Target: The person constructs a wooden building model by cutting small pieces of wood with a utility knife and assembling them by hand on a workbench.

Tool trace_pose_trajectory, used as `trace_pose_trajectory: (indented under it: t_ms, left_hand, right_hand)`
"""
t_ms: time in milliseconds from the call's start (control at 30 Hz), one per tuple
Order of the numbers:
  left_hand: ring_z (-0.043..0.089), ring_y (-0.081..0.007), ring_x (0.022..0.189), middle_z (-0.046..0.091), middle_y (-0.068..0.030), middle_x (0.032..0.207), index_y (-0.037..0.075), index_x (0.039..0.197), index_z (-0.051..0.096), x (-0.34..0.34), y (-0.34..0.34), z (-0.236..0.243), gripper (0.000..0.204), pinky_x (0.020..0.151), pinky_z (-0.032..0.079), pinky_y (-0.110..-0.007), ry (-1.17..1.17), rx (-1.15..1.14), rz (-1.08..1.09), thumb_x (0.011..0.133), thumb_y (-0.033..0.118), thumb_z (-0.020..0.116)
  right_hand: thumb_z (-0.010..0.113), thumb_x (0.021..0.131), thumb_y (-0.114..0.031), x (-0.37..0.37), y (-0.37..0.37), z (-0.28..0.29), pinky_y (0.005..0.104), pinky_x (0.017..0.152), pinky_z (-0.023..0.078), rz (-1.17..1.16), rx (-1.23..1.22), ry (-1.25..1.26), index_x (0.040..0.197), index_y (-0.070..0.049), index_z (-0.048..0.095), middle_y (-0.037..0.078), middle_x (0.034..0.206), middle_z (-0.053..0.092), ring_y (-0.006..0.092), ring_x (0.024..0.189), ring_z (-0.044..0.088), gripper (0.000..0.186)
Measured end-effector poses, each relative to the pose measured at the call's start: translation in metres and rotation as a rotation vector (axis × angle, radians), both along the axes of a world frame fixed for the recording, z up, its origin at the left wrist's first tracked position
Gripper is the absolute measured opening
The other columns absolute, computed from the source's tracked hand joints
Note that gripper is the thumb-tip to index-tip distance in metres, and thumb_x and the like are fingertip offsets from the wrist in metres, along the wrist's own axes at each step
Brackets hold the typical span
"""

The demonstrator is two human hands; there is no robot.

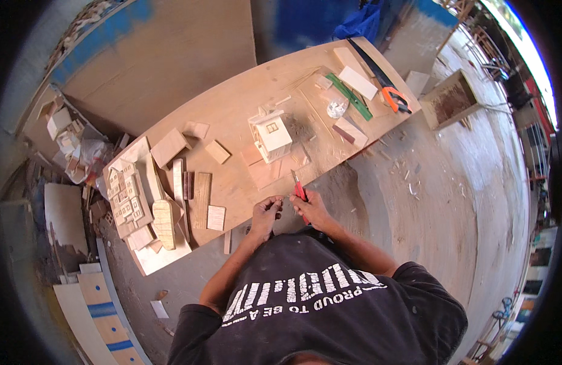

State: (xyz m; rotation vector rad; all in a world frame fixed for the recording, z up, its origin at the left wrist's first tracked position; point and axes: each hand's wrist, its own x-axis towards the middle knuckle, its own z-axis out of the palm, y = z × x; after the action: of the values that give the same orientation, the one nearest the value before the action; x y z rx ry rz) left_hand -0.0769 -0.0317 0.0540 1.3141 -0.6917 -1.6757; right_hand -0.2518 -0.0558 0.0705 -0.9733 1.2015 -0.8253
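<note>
Hands at plywood table edge, red knife, model house beyond

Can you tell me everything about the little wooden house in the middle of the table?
The small pale wooden model house stands upright near the middle of the long plywood tabletop. It looks built from thin light wood, boxy, with a small framed window on one wall. It rests on flat pinkish wood sheets. Neither hand touches it.
</note>
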Motion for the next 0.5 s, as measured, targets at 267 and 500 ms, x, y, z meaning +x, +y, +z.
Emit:
trace_pose_trajectory:
  t_ms: [267, 500]
  left_hand:
    - [0.060, -0.0085, 0.082, 0.065, 0.0008, 0.090, 0.007, 0.105, 0.068, -0.092, -0.007, 0.008, 0.011, 0.065, 0.048, -0.025, 0.090, 0.049, 0.273, 0.096, 0.012, 0.064]
    - [0.063, -0.0090, 0.084, 0.070, 0.0004, 0.095, 0.008, 0.100, 0.069, -0.154, -0.008, 0.010, 0.010, 0.066, 0.047, -0.027, 0.250, 0.199, 0.475, 0.094, 0.015, 0.065]
  right_hand:
    - [0.070, 0.089, -0.021, -0.056, -0.030, -0.008, 0.0291, 0.053, 0.043, 0.110, -0.011, 0.139, 0.089, 0.000, 0.067, 0.003, 0.065, 0.060, 0.0095, 0.059, 0.054, 0.021]
    - [0.069, 0.089, -0.022, -0.106, -0.040, -0.020, 0.0380, 0.058, 0.047, 0.178, -0.312, 0.356, 0.085, 0.002, 0.065, 0.013, 0.070, 0.064, 0.0215, 0.062, 0.060, 0.025]
